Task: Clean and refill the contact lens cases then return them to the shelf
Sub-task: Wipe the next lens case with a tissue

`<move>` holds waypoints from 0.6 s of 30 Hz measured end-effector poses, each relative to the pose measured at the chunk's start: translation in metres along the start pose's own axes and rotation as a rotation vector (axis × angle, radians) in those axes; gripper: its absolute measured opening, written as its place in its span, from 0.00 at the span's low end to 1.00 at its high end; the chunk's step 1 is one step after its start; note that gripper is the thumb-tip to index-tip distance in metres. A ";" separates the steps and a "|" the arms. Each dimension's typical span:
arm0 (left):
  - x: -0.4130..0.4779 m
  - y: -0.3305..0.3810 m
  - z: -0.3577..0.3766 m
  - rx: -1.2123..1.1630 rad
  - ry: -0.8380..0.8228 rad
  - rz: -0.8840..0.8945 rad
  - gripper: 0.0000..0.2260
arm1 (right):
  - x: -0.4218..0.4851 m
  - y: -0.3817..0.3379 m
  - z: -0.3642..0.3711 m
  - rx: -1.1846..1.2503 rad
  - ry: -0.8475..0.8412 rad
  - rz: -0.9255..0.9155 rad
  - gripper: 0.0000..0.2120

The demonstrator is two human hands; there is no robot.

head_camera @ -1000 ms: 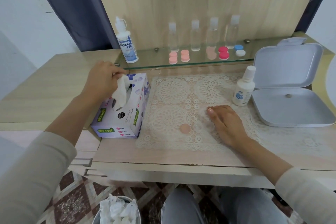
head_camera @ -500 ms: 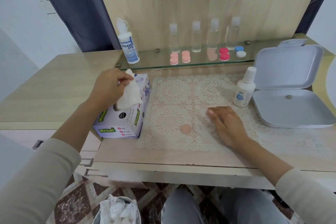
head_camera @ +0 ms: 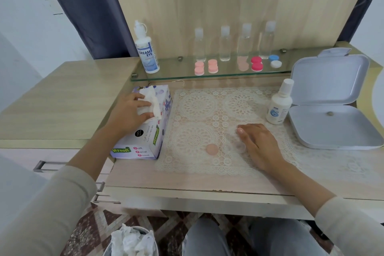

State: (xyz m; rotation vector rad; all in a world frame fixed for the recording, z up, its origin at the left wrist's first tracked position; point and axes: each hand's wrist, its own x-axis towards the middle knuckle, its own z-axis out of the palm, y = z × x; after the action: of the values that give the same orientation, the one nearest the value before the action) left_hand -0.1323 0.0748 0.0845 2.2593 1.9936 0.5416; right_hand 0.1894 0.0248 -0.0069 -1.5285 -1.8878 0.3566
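Wiping is the step in hand: the left hand [head_camera: 128, 114] grips a crumpled white tissue [head_camera: 150, 104] over the purple tissue box [head_camera: 145, 141], the right hand [head_camera: 259, 145] lies flat, holding nothing, on the cream lace mat [head_camera: 197, 106] beside what seems a clear uncapped lens case [head_camera: 233, 147], to be wiped next.
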 end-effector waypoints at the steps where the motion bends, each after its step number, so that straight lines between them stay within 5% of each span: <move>1: 0.001 0.001 0.000 0.008 -0.006 -0.011 0.19 | 0.000 0.000 0.000 0.007 -0.002 0.009 0.30; 7: 0.004 0.014 -0.007 -0.055 -0.110 -0.127 0.18 | -0.001 -0.004 -0.002 0.024 -0.014 0.026 0.30; 15: 0.010 0.018 -0.001 -0.222 0.053 -0.220 0.23 | 0.000 -0.004 -0.003 0.028 -0.016 0.020 0.35; 18: 0.011 0.018 0.002 -0.175 0.028 -0.228 0.18 | 0.000 -0.005 -0.004 0.022 -0.019 0.019 0.35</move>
State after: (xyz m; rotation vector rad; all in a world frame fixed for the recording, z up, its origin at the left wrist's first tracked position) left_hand -0.1134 0.0830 0.0897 1.9036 2.0889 0.6955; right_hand 0.1882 0.0222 -0.0013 -1.5348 -1.8791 0.4009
